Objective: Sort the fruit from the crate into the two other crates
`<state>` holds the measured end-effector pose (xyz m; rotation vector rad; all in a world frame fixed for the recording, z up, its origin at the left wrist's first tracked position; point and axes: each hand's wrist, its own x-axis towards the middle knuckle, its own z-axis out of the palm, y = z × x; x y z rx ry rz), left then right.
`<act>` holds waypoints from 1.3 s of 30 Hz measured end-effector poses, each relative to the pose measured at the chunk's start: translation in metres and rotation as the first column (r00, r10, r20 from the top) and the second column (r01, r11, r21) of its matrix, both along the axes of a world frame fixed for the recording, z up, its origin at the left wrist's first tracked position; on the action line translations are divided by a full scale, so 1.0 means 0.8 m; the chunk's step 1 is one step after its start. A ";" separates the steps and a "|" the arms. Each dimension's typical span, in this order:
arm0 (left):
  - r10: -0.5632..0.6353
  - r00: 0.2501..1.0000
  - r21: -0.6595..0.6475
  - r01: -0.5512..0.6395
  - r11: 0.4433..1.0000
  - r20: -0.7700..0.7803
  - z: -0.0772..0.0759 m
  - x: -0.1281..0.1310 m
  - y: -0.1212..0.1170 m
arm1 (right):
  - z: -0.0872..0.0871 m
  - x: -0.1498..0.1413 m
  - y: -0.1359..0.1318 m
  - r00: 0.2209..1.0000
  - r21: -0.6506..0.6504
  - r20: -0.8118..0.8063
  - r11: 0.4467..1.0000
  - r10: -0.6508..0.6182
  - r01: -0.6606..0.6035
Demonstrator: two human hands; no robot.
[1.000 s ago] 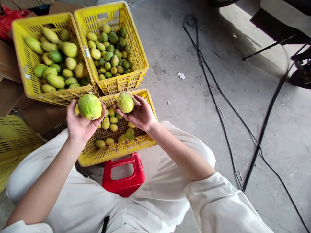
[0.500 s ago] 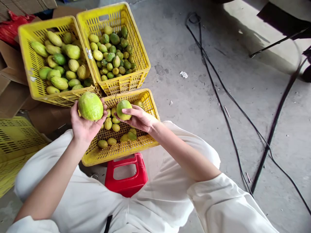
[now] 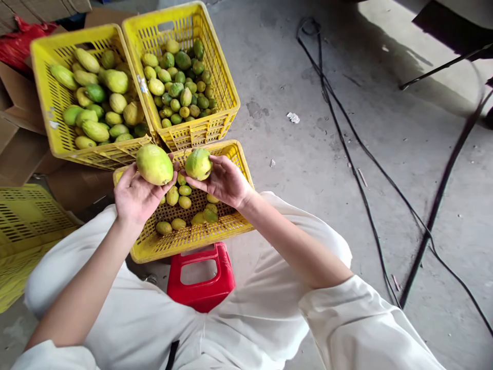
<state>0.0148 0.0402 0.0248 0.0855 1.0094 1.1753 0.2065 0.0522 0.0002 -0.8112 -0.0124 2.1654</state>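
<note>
My left hand [image 3: 133, 198] cups a large yellow-green fruit [image 3: 154, 164] from below, fingers wrapped round it. My right hand [image 3: 225, 181] grips a smaller green fruit [image 3: 198, 164] beside it. Both fruits are held close together above the near yellow crate [image 3: 192, 237], which holds several small fruits. Beyond it stand two more yellow crates: the left crate [image 3: 57, 131] with large fruits, the right crate [image 3: 200, 131] with several small green fruits.
A red plastic stool [image 3: 200, 280] sits between my knees under the near crate. Another yellow crate [image 3: 23, 231] and cardboard [image 3: 15, 154] lie at the left. Black cables [image 3: 346, 154] run across the concrete floor on the right.
My left hand has turned the large fruit and moved it right, closer to the small one. My right hand lifted the small fruit slightly back up.
</note>
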 end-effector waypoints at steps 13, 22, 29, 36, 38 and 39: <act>0.051 0.998 -0.060 -0.053 0.997 -0.042 -0.002 0.000 0.000 | -0.004 0.005 -0.002 0.996 0.025 -0.046 0.996 -0.080 0.081; 0.051 0.989 -0.034 -0.056 0.998 -0.138 -0.001 0.003 0.002 | 0.002 0.001 0.000 0.996 0.063 0.021 0.995 -0.084 0.083; -0.014 0.993 -0.094 0.003 0.996 -0.118 -0.013 0.012 -0.002 | -0.004 0.001 0.000 0.994 0.060 0.030 0.993 -0.105 0.103; -0.001 0.999 -0.169 -0.007 0.986 -0.049 -0.006 0.006 -0.003 | -0.002 0.006 0.003 0.994 0.053 -0.047 0.994 -0.097 0.099; -0.002 0.999 -0.143 -0.005 0.990 -0.045 -0.007 0.005 -0.004 | -0.001 0.006 0.003 0.994 0.075 -0.058 0.992 -0.093 0.097; -0.008 0.999 -0.125 0.002 0.992 -0.048 -0.008 0.005 -0.004 | 0.001 0.006 0.003 0.994 0.086 -0.056 0.991 -0.097 0.101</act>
